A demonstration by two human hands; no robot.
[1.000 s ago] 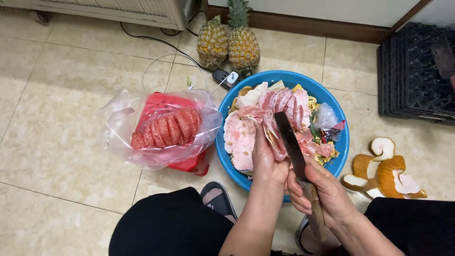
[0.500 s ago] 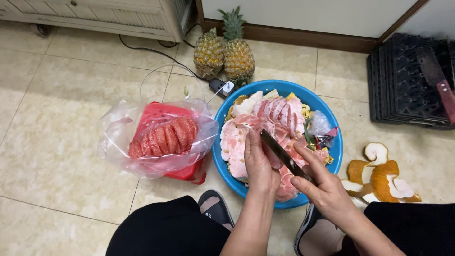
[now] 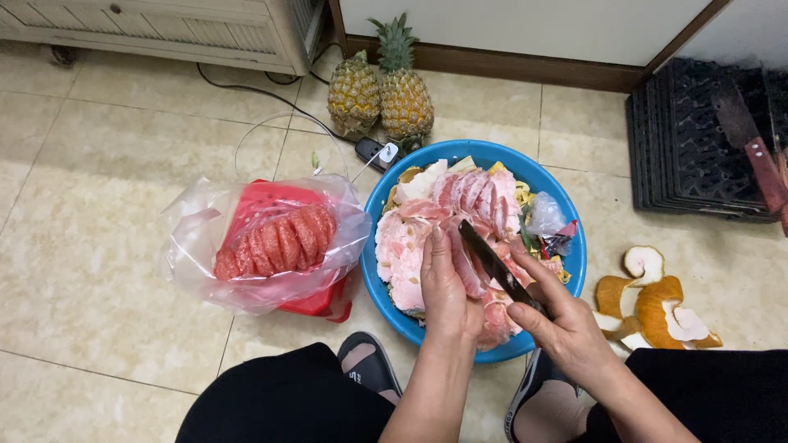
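My left hand [image 3: 447, 291] holds a pink pomelo segment [image 3: 466, 264] over the blue basin [image 3: 566, 201]. My right hand [image 3: 558, 316] grips a dark knife [image 3: 492, 262], with the blade laid against that segment. The basin is full of pink pomelo pith, membranes and peel scraps [image 3: 406, 250]. To the left, peeled pink segments [image 3: 275, 242] lie in a clear plastic bag [image 3: 197, 246] over a red basket [image 3: 271, 201].
Two pineapples [image 3: 382, 94] stand behind the basin beside a black cable and plug [image 3: 373, 152]. Orange pomelo peel [image 3: 652, 299] lies on the tile floor at right. A black grid mat [image 3: 698, 139] sits far right. My knees and sandals frame the bottom edge.
The knife blade has dropped from upright to lying across the segment in my left hand. Both hands shifted slightly as the view moved.
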